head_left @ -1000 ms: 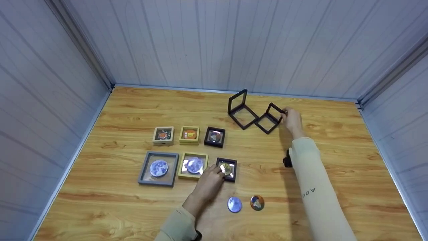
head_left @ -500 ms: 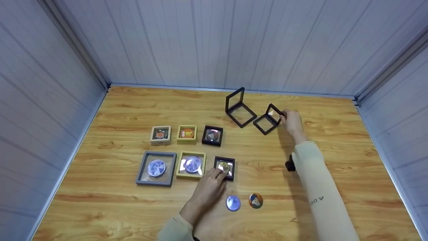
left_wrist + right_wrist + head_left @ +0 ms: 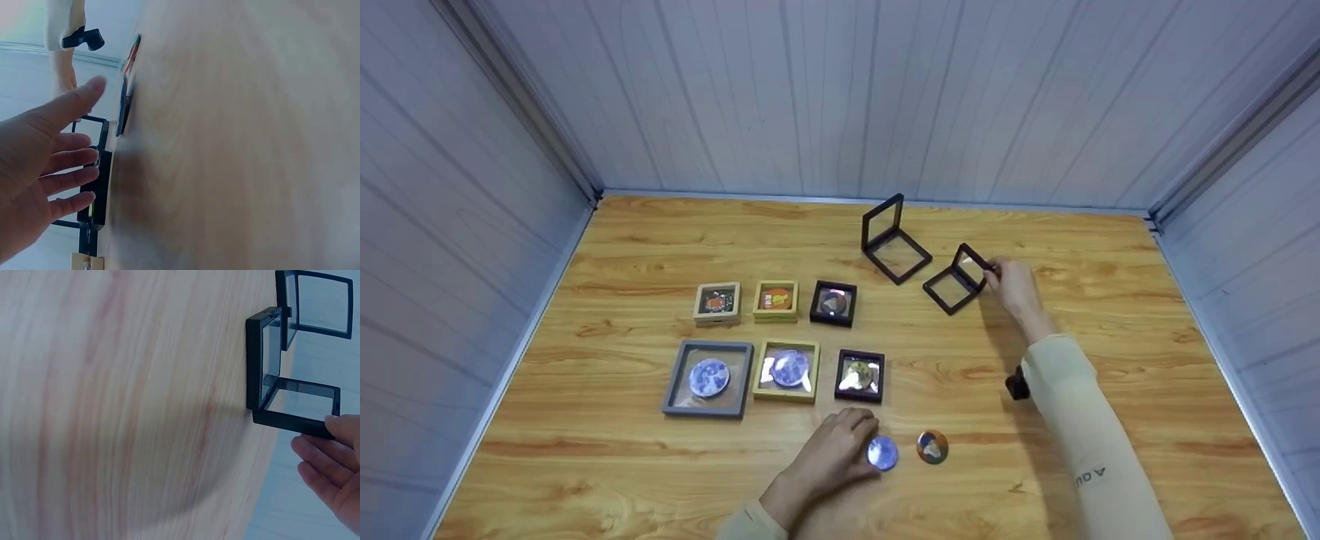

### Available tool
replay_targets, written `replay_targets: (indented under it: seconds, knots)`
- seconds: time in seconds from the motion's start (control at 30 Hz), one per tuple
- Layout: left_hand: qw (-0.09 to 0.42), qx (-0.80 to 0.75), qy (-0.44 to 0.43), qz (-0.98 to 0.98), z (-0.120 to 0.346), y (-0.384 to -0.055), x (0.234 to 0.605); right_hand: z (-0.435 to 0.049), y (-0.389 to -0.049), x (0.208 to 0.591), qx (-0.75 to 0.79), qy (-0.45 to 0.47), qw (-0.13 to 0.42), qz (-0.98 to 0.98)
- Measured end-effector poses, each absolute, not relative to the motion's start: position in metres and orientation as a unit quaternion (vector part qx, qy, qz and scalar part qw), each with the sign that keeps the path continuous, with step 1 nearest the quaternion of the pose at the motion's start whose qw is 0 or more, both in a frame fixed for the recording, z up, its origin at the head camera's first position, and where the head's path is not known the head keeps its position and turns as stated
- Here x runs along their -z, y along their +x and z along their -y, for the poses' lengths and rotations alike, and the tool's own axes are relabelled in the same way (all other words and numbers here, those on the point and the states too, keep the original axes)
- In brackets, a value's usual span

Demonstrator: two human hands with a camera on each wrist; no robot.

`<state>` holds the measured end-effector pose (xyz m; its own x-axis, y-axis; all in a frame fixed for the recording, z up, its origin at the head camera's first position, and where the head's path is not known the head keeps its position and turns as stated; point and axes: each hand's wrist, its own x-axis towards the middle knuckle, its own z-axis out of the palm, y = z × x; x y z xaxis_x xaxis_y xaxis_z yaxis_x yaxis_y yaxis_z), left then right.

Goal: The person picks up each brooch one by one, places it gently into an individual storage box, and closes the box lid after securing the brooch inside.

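Note:
My left hand (image 3: 834,450) reaches over the table just left of a round blue badge (image 3: 883,454), its thumb and fingers apart. In the left wrist view its fingers (image 3: 70,180) are spread with nothing between them. To the right of the blue badge lies a round orange and dark badge (image 3: 932,447). Farther back, my right hand (image 3: 1014,286) pinches the raised lid of a small black hinged display frame (image 3: 950,291) between thumb and fingers. The right wrist view shows this frame (image 3: 295,410) standing unfolded, with clear film in both halves.
A larger black display frame (image 3: 897,255) stands unfolded behind the small one. On the left are filled frames: cream (image 3: 718,322), yellow (image 3: 777,316) and black (image 3: 832,322) behind; grey (image 3: 703,411), yellow (image 3: 784,395) and black (image 3: 860,395) in front. Pale panels (image 3: 825,97) enclose the table.
My left hand has left the front black frame and come down beside the blue badge. My right hand has brought the small black frame slightly nearer, still pinching its lid.

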<state>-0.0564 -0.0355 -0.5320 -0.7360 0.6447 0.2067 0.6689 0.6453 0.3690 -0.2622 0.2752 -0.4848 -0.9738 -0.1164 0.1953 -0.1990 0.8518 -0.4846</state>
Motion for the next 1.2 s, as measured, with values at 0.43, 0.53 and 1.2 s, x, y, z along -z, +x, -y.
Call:
replay_targets:
  seconds: [0.43,0.53,1.2]
  knots:
    - [0.006,0.206,-0.373,0.905,0.031,-0.053,0.535,-0.268,-0.234,0.485,-0.268,0.092,0.085,0.955]
    - [0.005,0.203,-0.372,0.906,0.030,-0.052,0.535,-0.265,-0.226,0.485,-0.274,0.091,0.080,0.954]
    - [0.001,0.176,-0.384,0.906,0.026,-0.050,0.534,-0.252,-0.176,0.491,-0.296,0.118,0.071,0.945]
